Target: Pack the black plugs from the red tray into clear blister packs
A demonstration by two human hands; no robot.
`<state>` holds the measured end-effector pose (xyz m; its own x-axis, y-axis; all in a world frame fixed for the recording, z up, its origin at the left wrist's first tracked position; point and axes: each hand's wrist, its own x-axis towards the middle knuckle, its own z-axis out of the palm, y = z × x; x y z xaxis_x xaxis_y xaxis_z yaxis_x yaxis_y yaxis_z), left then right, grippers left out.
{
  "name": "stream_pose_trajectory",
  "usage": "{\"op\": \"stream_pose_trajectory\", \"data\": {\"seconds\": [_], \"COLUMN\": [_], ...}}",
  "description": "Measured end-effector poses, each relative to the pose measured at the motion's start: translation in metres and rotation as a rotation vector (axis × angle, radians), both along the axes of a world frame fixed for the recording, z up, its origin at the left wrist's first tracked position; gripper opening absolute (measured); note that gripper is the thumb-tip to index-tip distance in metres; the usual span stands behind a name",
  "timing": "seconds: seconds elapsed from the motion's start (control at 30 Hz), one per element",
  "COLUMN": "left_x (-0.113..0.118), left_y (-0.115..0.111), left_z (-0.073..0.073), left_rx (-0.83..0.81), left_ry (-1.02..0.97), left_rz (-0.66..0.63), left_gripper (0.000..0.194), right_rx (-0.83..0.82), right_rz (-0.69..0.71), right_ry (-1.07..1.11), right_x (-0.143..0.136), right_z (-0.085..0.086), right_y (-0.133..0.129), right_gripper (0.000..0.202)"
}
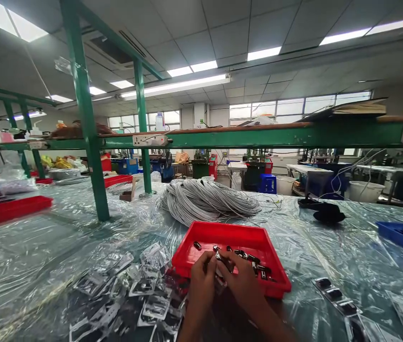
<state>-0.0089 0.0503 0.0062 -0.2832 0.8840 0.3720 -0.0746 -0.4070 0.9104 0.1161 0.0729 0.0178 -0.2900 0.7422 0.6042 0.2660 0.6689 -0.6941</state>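
At lower centre, the left hand (203, 275) and right hand (242, 280) had fingers pinched on a small shiny piece (218, 256), apparently over the shallow red plastic tray (229, 230) so drops would land among glossy black pieces (254, 259).

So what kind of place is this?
Probably a factory workshop. A big coil of grey cable lies on the plastic-covered bench, a red tray holds small dark parts, and what look like machines stand behind.
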Motion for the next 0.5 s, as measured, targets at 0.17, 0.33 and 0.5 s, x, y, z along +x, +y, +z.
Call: {"op": "stream_pose_trajectory", "data": {"seconds": [0.17, 0.33, 0.5], "left_x": [0.007, 0.014, 0.013], "left_y": [-0.006, -0.003, 0.001], "left_z": [0.003, 0.001, 0.001], "left_rx": [-0.053, -0.119, -0.183], "left_ry": [0.271, 0.306, 0.21], "left_rz": [0.121, 0.14, 0.143], "left_gripper": [0.034, 0.036, 0.044], "right_rx": [0.138, 0.19, 0.078], "right_rz": [0.041, 0.054, 0.015], "right_ry": [-0.141, -0.251, -0.175], "right_x": [0.019, 0.028, 0.018], "right_z": [-0.004, -0.016, -0.023], "right_y": [0.016, 0.03, 0.031], "right_gripper": [0.025, 0.032, 0.036]}}
